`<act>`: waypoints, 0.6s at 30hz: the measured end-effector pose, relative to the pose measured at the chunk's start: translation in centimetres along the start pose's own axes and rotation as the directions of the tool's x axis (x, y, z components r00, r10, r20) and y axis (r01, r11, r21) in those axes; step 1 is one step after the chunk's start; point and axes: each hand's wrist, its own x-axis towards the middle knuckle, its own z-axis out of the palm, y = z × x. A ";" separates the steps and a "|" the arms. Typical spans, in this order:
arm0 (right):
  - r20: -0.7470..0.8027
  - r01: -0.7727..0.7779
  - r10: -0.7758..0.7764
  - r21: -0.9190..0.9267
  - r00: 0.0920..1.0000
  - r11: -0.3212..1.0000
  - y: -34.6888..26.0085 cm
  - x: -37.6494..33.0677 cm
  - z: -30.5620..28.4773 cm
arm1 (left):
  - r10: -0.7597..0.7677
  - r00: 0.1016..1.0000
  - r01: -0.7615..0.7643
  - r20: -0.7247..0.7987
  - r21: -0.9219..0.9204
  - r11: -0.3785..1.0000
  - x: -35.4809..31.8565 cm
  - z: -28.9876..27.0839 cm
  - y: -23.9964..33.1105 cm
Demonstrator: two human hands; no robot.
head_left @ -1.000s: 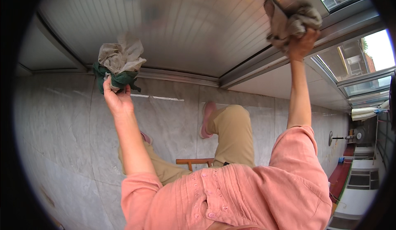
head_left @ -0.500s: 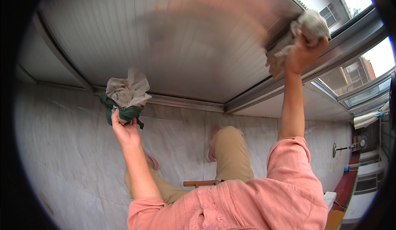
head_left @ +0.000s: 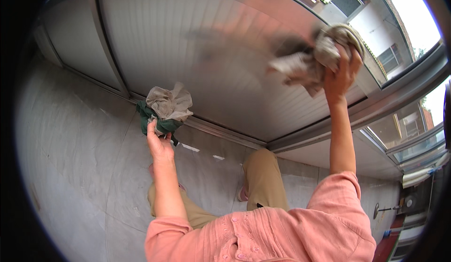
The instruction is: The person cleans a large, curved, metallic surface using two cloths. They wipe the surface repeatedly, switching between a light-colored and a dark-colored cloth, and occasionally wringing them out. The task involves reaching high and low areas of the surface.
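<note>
The left arm reached forward from the lower part of the view, elbow only slightly bent, and the left hand (head_left: 162,150) was turned palm up with its wrist in line with the forearm. Its thumb and fingers were closed on the underside of a green cloth (head_left: 168,127), and a crumpled pale cloth (head_left: 165,103) rose out of the top of that bundle, low and just in front of the panel (head_left: 221,83), above the floor (head_left: 75,168) as seen from overhead. The right arm stretched farther and higher, almost straight, its sleeve (head_left: 338,194) pushed up near the elbow. The right hand (head_left: 340,81) showed its back, fingers bent and clamped over a bunched grey rag (head_left: 336,43), whose loose end spread out to the left of the fingers. The rag lay over the upper right of the panel, near the window (head_left: 350,1); whether it pressed on the surface could not be told. The frame (head_left: 390,90) ran just beyond the right wrist, the trousers (head_left: 265,180) well below both hands
</note>
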 end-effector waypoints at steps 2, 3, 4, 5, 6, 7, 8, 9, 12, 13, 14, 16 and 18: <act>0.059 -0.021 0.026 -0.074 0.998 0.997 2.5 -1.3 -1.5 | 0.000 1.000 -0.001 -0.021 -0.019 1.000 0.2 0.0 -0.8; 0.078 0.041 -0.037 -0.046 0.996 0.998 1.8 -0.5 -0.9 | 0.011 1.000 -0.011 -0.006 -0.035 0.999 0.4 -0.1 -1.0; 0.094 0.103 -0.101 -0.017 0.990 0.995 0.8 0.6 0.1 | 0.018 0.999 -0.019 -0.029 -0.039 0.999 0.6 -0.2 -1.2; 0.128 0.130 -0.133 0.031 0.983 0.991 -0.6 1.7 1.7 | 0.022 0.999 -0.024 -0.041 -0.059 0.998 0.8 -0.2 -1.5; 0.118 0.129 -0.140 0.097 0.983 0.987 -2.7 3.2 3.2 | 0.027 0.998 -0.031 -0.054 -0.078 0.996 0.9 -0.1 -1.8; 0.099 0.170 -0.185 0.142 0.978 0.975 -4.7 4.8 5.1 | 0.022 0.998 -0.028 -0.065 -0.094 0.995 1.0 -0.1 -2.0; 0.084 0.213 -0.231 0.182 0.969 0.960 -6.4 6.9 6.8 | 0.009 0.998 -0.017 -0.068 -0.117 0.993 0.7 0.2 -2.3; 0.078 0.243 -0.266 0.222 0.961 0.944 -8.7 8.8 8.5 | 0.012 0.998 -0.020 -0.059 -0.132 0.991 0.4 0.5 -2.5; -0.006 0.305 -0.326 0.365 0.945 0.879 -16.9 14.0 14.7 | 0.023 0.997 -0.036 -0.077 -0.175 0.984 0.3 0.5 -2.7; -0.034 0.327 -0.341 0.388 0.939 0.862 -19.1 15.7 16.8 | 0.033 0.997 -0.047 -0.076 -0.192 0.980 0.1 0.6 -2.8; -0.060 0.345 -0.352 0.411 0.934 0.844 -21.3 17.2 19.0 | 0.042 0.996 -0.057 -0.075 -0.205 0.977 -0.2 0.7 -2.9; -0.091 0.366 -0.371 0.486 0.924 0.794 -25.7 20.4 23.4 | 0.068 0.992 -0.090 -0.104 -0.231 0.969 -0.6 1.0 -2.9; 0.117 0.242 -0.416 0.662 0.902 0.710 -28.8 22.4 23.7 | 0.107 0.987 -0.133 -0.117 -0.247 0.960 -1.5 1.5 -2.6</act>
